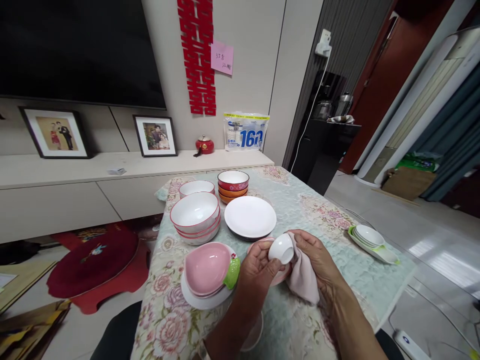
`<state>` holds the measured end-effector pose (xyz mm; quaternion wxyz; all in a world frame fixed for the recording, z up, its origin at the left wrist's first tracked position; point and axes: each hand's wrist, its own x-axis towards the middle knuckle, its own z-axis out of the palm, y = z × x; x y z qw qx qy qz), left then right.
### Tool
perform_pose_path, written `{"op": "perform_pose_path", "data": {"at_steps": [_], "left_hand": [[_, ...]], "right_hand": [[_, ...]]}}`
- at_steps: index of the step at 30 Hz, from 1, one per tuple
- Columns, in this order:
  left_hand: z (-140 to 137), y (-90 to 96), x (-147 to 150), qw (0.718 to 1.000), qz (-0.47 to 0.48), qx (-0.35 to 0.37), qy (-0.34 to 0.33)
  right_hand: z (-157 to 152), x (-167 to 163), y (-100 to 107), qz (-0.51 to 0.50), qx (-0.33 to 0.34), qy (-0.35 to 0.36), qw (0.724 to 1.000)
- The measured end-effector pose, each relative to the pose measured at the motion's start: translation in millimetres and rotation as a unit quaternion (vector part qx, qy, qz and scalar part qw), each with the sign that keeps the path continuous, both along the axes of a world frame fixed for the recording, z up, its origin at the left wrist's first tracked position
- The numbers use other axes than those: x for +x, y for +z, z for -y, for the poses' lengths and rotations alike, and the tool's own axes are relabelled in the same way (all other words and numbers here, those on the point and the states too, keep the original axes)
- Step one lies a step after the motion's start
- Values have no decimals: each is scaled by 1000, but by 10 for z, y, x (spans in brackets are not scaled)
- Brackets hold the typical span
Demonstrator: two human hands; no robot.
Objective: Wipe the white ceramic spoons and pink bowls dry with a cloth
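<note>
A small white bowl [282, 249] is tilted between my hands, its outside towards me. My left hand [258, 267] pinches its near rim between thumb and fingers. My right hand [313, 255] is closed on a pale pink cloth [302, 277] that presses against the bowl's right side and hangs below. Under my hands a pink dish [280, 278] is mostly hidden. Left of them, a pink peach-shaped bowl [207, 270] with a green leaf rests on a white plate [195, 300]. Part of another white dish [255, 336] shows beneath my left forearm.
White red-rimmed bowls [195, 212] stand stacked at the table's left, beside a stack of red and orange bowls [233, 182] and white plates [250, 216]. Near the right edge, small white dishes [369, 235] sit on a green-edged dish [388, 255]. A floral cloth [176, 325] covers the table.
</note>
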<state>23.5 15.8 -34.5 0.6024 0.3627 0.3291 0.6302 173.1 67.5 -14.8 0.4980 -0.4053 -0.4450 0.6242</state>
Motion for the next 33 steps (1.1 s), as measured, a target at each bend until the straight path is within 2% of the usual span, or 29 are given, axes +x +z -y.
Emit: {"op": "perform_pose_path", "data": {"at_steps": [5, 7, 9, 11, 13, 15, 17, 21, 23, 24, 26, 30, 32, 33], "left_hand": [[-20, -61, -1, 998, -46, 15, -26], [-18, -80, -11, 998, -60, 23, -18], [-11, -73, -21, 997, -70, 29, -8], [1, -35, -30, 997, -75, 32, 0], [15, 20, -37, 993, -106, 46, 19], [28, 69, -47, 985, -152, 65, 47], [36, 95, -56, 977, -184, 84, 66], [30, 79, -65, 973, -191, 110, 64], [22, 59, -61, 972, -195, 116, 66], [19, 52, -58, 971, -197, 113, 69], [16, 48, -52, 971, -203, 104, 76], [21, 66, -55, 968, -210, 104, 87], [27, 72, -62, 969, -206, 104, 90], [29, 71, -64, 971, -196, 103, 85]], "right_hand": [[5, 71, 44, 34, 30, 13, 999], [8, 62, 44, 71, 91, -11, 993], [38, 19, 51, 131, 188, -52, 972], [101, -51, 75, 193, 284, -76, 936], [177, -122, 111, 238, 352, -70, 902], [227, -164, 139, 267, 392, -62, 878], [221, -157, 140, 262, 380, -69, 884], [84, -42, 59, 186, 247, -76, 948], [39, -3, 28, 164, 198, -70, 964], [39, 1, 27, 166, 195, -69, 964], [81, -23, 58, 192, 234, -72, 950], [207, -102, 164, 266, 362, -57, 892], [207, -101, 180, 267, 366, -53, 890], [185, -88, 173, 252, 346, -53, 902]]}}
